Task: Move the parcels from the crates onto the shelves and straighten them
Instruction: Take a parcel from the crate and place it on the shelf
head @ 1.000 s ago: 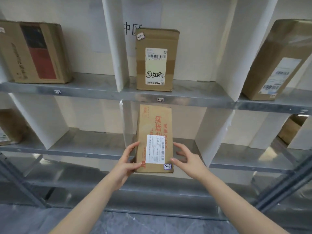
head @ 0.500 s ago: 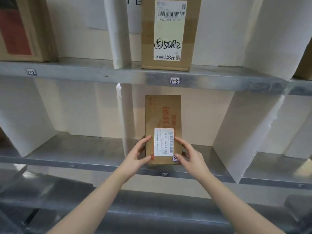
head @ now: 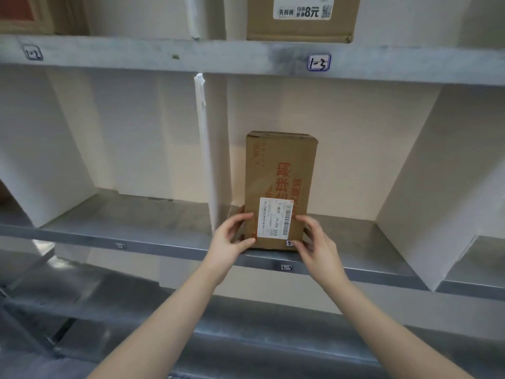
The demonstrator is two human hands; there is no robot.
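Note:
A tall brown cardboard parcel (head: pixel 281 173) with red print and a white barcode label stands upright on the middle grey metal shelf (head: pixel 164 236), near its front edge, in the bay right of a white divider (head: pixel 209 170). My left hand (head: pixel 232 236) grips the parcel's lower left side. My right hand (head: pixel 317 242) grips its lower right corner, fingers over a small tag. The crates are out of view.
Another brown parcel (head: pixel 300 20) stands on the upper shelf above tag "1-3" (head: pixel 319 62). A box (head: pixel 30 15) sits at the upper left. White slanted dividers (head: pixel 410 187) separate the bays. A lower shelf (head: pixel 246 337) runs beneath my forearms.
The parcel has gone from being held in front of the shelf to standing on it. Both hands slid down to its base. The camera has moved closer and tilted down.

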